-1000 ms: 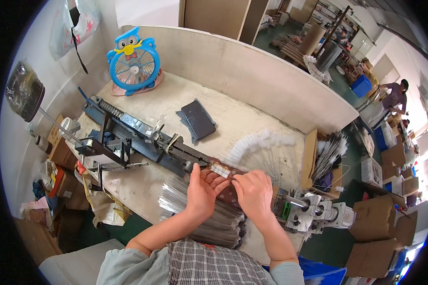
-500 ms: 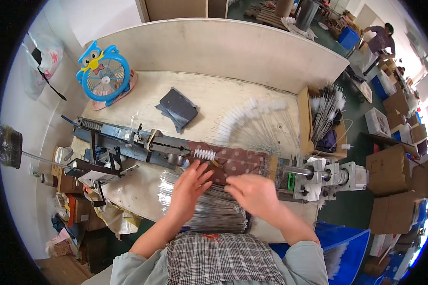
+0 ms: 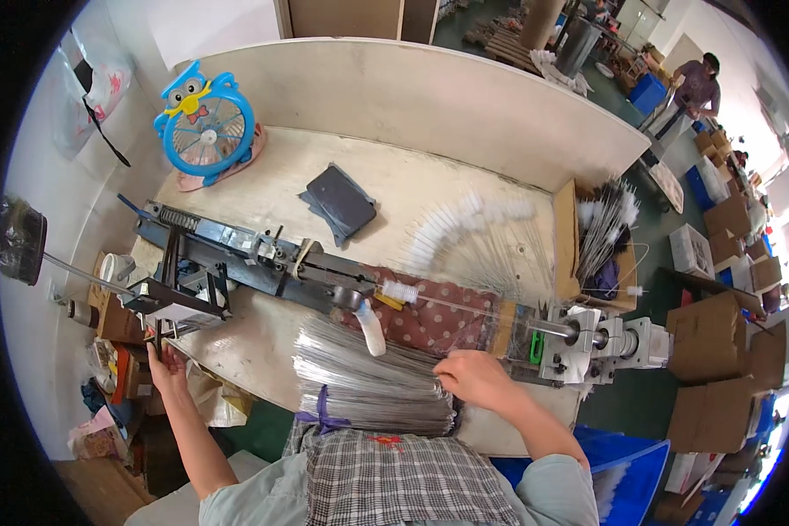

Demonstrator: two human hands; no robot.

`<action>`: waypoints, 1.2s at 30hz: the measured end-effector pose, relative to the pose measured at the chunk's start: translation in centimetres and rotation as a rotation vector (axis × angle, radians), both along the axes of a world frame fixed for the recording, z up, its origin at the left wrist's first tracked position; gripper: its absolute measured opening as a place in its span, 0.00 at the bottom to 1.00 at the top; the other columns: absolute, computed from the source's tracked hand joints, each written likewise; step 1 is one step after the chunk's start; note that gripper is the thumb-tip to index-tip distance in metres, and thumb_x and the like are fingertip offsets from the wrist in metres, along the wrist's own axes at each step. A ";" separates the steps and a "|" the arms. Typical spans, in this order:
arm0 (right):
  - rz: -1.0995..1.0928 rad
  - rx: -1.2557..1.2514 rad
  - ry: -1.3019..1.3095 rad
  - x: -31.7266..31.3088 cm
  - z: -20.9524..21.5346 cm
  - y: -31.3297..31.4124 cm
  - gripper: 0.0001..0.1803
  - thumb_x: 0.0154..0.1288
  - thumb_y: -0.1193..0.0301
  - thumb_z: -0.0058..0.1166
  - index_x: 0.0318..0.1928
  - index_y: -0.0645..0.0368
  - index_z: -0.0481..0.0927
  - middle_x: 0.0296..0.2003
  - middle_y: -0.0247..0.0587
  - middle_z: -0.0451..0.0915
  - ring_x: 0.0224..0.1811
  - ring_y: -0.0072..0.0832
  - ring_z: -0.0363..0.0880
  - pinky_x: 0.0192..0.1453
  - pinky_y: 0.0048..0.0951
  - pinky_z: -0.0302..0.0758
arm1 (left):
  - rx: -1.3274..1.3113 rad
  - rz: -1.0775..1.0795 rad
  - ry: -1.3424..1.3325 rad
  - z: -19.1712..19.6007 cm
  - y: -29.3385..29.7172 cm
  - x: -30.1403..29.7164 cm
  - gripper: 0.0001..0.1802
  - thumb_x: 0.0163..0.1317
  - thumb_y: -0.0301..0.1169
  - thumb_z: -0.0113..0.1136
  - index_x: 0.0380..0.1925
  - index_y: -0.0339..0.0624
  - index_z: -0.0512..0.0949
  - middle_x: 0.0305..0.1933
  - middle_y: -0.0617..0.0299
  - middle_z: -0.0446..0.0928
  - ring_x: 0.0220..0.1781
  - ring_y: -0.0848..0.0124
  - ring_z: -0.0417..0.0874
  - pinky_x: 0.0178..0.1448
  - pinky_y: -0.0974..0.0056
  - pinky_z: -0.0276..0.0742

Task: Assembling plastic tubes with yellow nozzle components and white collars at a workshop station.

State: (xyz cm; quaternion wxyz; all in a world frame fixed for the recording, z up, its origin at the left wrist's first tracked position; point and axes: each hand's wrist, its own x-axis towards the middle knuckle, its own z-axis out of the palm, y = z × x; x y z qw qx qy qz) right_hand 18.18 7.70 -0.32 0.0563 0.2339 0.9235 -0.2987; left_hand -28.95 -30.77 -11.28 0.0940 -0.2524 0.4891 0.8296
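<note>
My left hand (image 3: 168, 364) reaches out to the far left, its fingers closed around the lower end of a black metal lever (image 3: 159, 330) on the bench machine. My right hand (image 3: 475, 379) is pinched at the right ends of a thick bundle of silvery twisted wires (image 3: 368, 373), which lies before me with a purple tie (image 3: 323, 410). Beyond the bundle, a white-bristled brush (image 3: 400, 292) sits in the machine, its thin stem running right toward the metal spindle (image 3: 552, 328). A brown dotted cloth (image 3: 451, 316) lies beneath it. A white tube-shaped piece (image 3: 372, 331) slants beside a small metal cup (image 3: 346, 299).
White-tipped brushes (image 3: 447, 230) fan out behind the machine. A cardboard box (image 3: 566, 241) of brushes stands at right, a blue fan (image 3: 207, 131) back left, a dark folded pad (image 3: 342, 202) between. A blue bin (image 3: 636, 460) is at my lower right. A person (image 3: 698, 85) stands far right.
My left hand has left the brush and swung far left to the lever. My right hand has lowered slightly to the wire ends. The white tube-shaped piece now shows beside the metal cup.
</note>
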 end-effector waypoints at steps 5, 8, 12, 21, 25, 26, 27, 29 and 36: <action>-0.124 -0.086 -0.062 0.0 1.3 0.5 0.10 0.58 0.65 0.53 0.34 0.57 0.80 0.33 0.40 0.80 0.37 0.39 0.79 0.39 0.39 0.75 | -0.018 -0.047 0.133 -0.7 6.5 8.1 0.17 0.60 0.46 0.59 0.35 0.44 0.76 0.34 0.64 0.78 0.37 0.72 0.78 0.38 0.70 0.72; -0.181 -0.199 -0.106 -0.1 1.1 0.2 0.11 0.59 0.63 0.54 0.36 0.57 0.79 0.34 0.41 0.81 0.37 0.39 0.80 0.38 0.39 0.74 | 0.137 -0.109 -0.115 1.1 13.4 14.6 0.14 0.63 0.41 0.54 0.39 0.43 0.74 0.37 0.60 0.78 0.40 0.68 0.79 0.47 0.64 0.76; -0.200 -0.275 -0.130 0.0 1.1 0.9 0.10 0.59 0.63 0.54 0.37 0.55 0.78 0.35 0.41 0.83 0.37 0.39 0.80 0.38 0.40 0.74 | 0.333 -0.736 -0.107 5.8 21.4 22.4 0.17 0.63 0.35 0.54 0.49 0.38 0.70 0.48 0.56 0.75 0.50 0.64 0.77 0.56 0.58 0.74; -0.132 0.182 0.039 1.9 1.2 -0.5 0.08 0.56 0.76 0.49 0.38 0.57 0.75 0.33 0.42 0.73 0.33 0.42 0.79 0.39 0.39 0.76 | 0.528 -1.110 -0.588 18.5 29.8 29.9 0.08 0.62 0.37 0.54 0.33 0.46 0.71 0.23 0.67 0.71 0.18 0.74 0.64 0.31 0.65 0.67; -0.159 0.240 -0.075 1.6 3.6 -0.8 0.12 0.52 0.76 0.51 0.40 0.58 0.75 0.34 0.41 0.72 0.36 0.39 0.78 0.37 0.37 0.76 | 0.421 -1.220 -0.410 19.2 27.0 26.1 0.14 0.64 0.45 0.49 0.32 0.48 0.73 0.18 0.68 0.70 0.13 0.74 0.61 0.28 0.64 0.66; -0.135 0.345 -0.017 1.9 4.6 -0.3 0.11 0.51 0.77 0.51 0.38 0.59 0.74 0.33 0.42 0.71 0.36 0.39 0.78 0.36 0.37 0.76 | 0.419 -1.226 -0.412 18.6 26.4 25.8 0.14 0.64 0.45 0.49 0.32 0.48 0.73 0.18 0.68 0.70 0.13 0.74 0.61 0.28 0.64 0.66; -0.104 0.446 0.041 2.3 5.7 0.0 0.11 0.50 0.78 0.50 0.37 0.59 0.74 0.32 0.43 0.71 0.35 0.39 0.78 0.35 0.36 0.76 | 0.381 -1.149 -0.343 18.0 25.5 25.5 0.18 0.65 0.48 0.45 0.31 0.46 0.73 0.18 0.66 0.69 0.15 0.73 0.64 0.29 0.63 0.68; -0.135 0.625 0.085 3.4 8.8 1.8 0.10 0.48 0.80 0.50 0.35 0.60 0.71 0.29 0.42 0.70 0.34 0.37 0.78 0.36 0.33 0.76 | 0.390 -1.097 -0.241 17.2 24.2 25.9 0.21 0.67 0.49 0.41 0.32 0.43 0.72 0.19 0.62 0.71 0.16 0.70 0.68 0.31 0.61 0.71; -0.588 0.457 0.374 5.8 10.6 6.2 0.11 0.59 0.80 0.49 0.42 0.62 0.79 0.29 0.44 0.79 0.24 0.30 0.78 0.27 0.27 0.74 | 0.065 -1.710 0.551 14.0 28.8 30.7 0.12 0.63 0.36 0.52 0.38 0.38 0.74 0.29 0.57 0.77 0.25 0.69 0.77 0.29 0.64 0.74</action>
